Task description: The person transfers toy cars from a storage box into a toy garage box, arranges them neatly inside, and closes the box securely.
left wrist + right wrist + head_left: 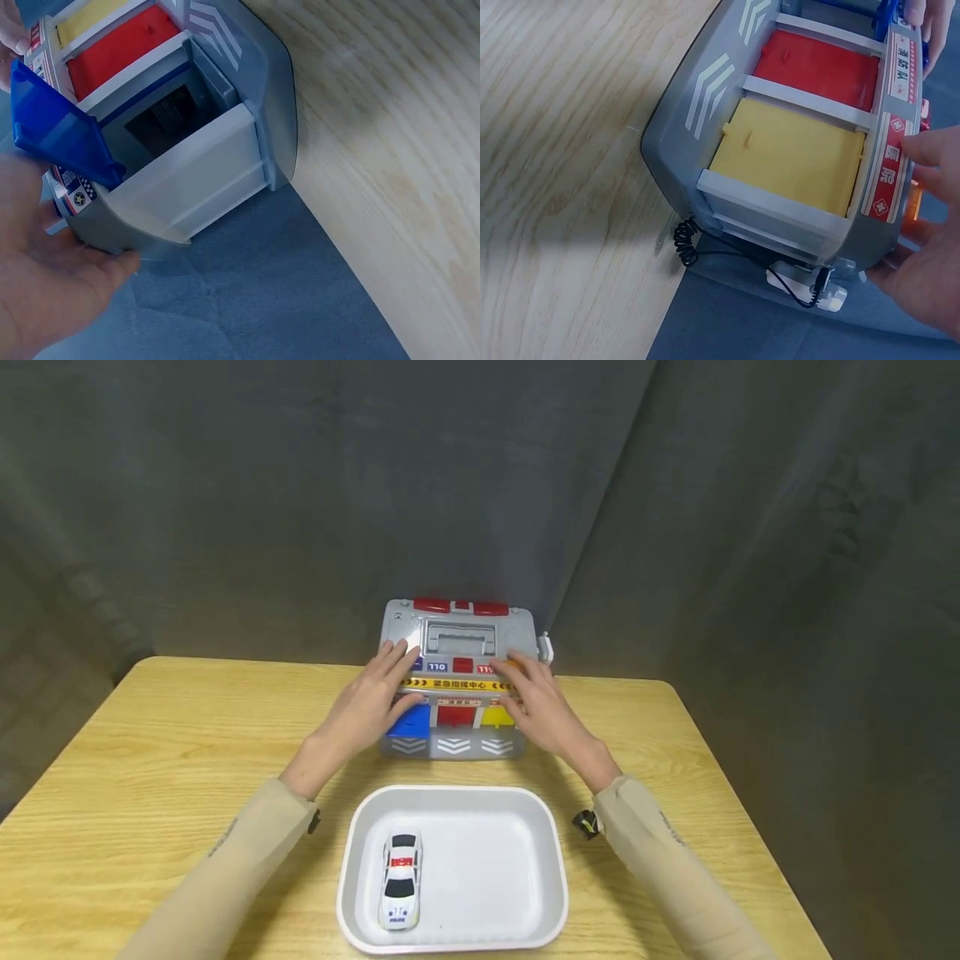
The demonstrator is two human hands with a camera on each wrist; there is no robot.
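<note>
- A white, rounded-rectangle plastic tray [540,852] lies on the counter [150,752] nearest the person, short of both hands; a small glossy white police car [401,880] sits in its left part.
- The left hand [367,706] rests on the left side of the grey toy garage [457,643], its grip loose: fingers nearly straight over the top, thumb by the blue door [56,127], which the left wrist view shows swung up over a dark bay.
- The right hand [540,706] lies on the garage's right side, fingers spread and relaxed, holding nothing; its fingertips [930,150] touch the striped label band.
- Between the two grips, the red door [817,71] and the yellow door [791,154] are closed, smooth flat plastic panels.
- Beyond the hands, the garage has a moulded handle and red lights on top.
- The counter is pale wood grain.
</note>
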